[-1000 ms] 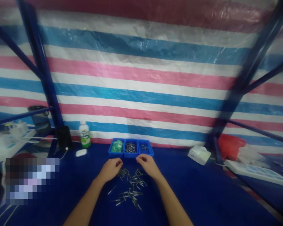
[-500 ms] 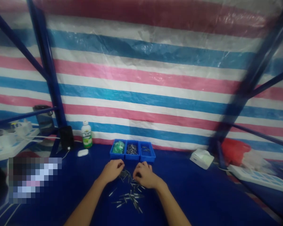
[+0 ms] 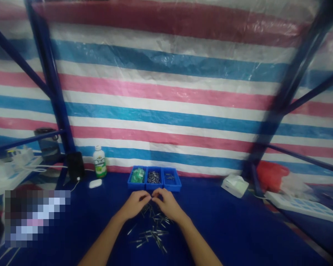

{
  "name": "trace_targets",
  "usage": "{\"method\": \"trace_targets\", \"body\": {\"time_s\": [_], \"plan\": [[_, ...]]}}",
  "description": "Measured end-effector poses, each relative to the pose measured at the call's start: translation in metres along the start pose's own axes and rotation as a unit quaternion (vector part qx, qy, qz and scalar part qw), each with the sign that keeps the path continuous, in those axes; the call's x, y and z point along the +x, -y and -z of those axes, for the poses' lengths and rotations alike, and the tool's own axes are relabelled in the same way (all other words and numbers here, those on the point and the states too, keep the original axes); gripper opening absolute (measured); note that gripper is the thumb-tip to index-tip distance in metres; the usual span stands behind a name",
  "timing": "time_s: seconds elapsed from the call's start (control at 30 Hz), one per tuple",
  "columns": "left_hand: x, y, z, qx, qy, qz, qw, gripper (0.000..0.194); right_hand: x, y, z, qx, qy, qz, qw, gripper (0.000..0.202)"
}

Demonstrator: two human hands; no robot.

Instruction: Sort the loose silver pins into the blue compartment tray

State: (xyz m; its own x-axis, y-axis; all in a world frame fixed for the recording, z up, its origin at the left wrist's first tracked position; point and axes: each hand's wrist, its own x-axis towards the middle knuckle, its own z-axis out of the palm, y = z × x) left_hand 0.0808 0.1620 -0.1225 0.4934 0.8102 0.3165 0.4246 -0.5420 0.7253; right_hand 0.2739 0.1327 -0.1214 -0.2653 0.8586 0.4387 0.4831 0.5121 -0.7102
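My left hand (image 3: 138,204) and my right hand (image 3: 167,204) meet fingertip to fingertip just in front of three blue bins. Thumb and fingers are pinched on both; whatever they hold is too small to make out. Under and in front of them, slim silvery metal pins that look like rivets (image 3: 157,233) lie scattered in loose heaps. The left bin (image 3: 129,180) holds green plastic packets (image 3: 138,175). Many small metal parts (image 3: 154,177) fill the middle bin, while a few thin ones (image 3: 170,177) lie in the right bin (image 3: 178,183).
On the blue table (image 3: 222,229), a bottle (image 3: 100,162), a white case (image 3: 95,183) and a black device (image 3: 75,166) stand back left. A tissue box (image 3: 234,186) is at the right. Power strips (image 3: 305,207) lie at both sides, beside blue frame posts (image 3: 277,96).
My right hand has moved left and slightly up, and its fingertips now meet those of my left hand. My left hand has shifted a little to the right.
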Motion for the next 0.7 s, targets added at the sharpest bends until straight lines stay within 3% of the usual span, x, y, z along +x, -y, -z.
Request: {"method": "trace_targets", "body": {"time_s": [0.13,0.27,0.57,0.63,0.7], "plan": [[-0.002,-0.001,-0.002,-0.017,0.017,0.024,0.999,0.038,0.000,0.000,-0.005,0.103,-0.018,-0.020,0.994,0.013],[0.000,0.005,0.001,-0.067,-0.013,0.056,0.996,0.040,0.004,-0.002,-0.009,0.202,-0.048,-0.050,0.977,0.019],[0.005,0.009,0.002,-0.085,-0.011,0.068,0.994,0.053,0.010,-0.004,-0.009,0.219,-0.106,-0.083,0.966,0.022],[0.003,0.009,0.001,-0.113,-0.016,0.071,0.991,0.061,0.008,-0.001,-0.005,0.276,-0.110,-0.091,0.950,0.024],[0.003,0.012,0.001,-0.145,-0.033,0.083,0.985,0.069,0.007,0.001,-0.001,0.376,-0.113,-0.106,0.913,0.029]]}}
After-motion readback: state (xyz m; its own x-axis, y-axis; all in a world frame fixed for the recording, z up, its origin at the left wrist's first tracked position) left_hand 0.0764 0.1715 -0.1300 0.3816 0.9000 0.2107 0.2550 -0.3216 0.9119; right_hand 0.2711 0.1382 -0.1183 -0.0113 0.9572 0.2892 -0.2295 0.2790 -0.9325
